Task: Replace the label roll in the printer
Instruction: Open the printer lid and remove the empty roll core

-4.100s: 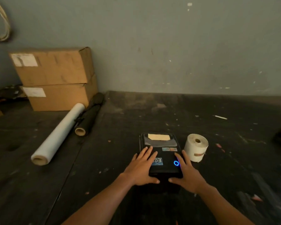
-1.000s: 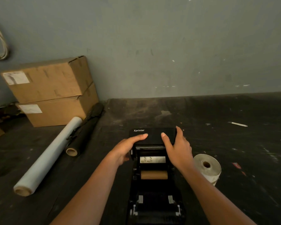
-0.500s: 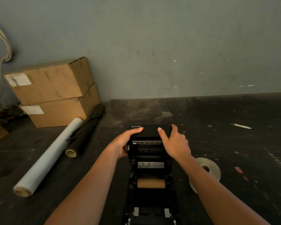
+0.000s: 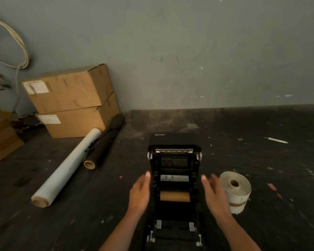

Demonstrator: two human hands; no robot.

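The black label printer (image 4: pixel 174 160) lies in front of me on the dark table with its lid swung fully back. Inside its bay sits a bare brown cardboard core (image 4: pixel 174 196). A full white label roll (image 4: pixel 238 192) stands on end just right of the printer. My left hand (image 4: pixel 140 193) hovers at the printer's left side with straight fingers and holds nothing. On the other side my right hand (image 4: pixel 213 192), blurred, is between the printer and the white roll, fingers straight and empty.
Two stacked cardboard boxes (image 4: pixel 71 100) stand at the back left against the wall. A roll of clear film (image 4: pixel 65 169) and a black roll (image 4: pixel 105 142) lie beside them. A small white stick (image 4: pixel 275 140) lies at the far right. Cables (image 4: pixel 11 42) hang on the wall.
The closed printer now lies open, its lid pushed back. In the last half second both hands let go of the lid and drew back to the printer's sides.
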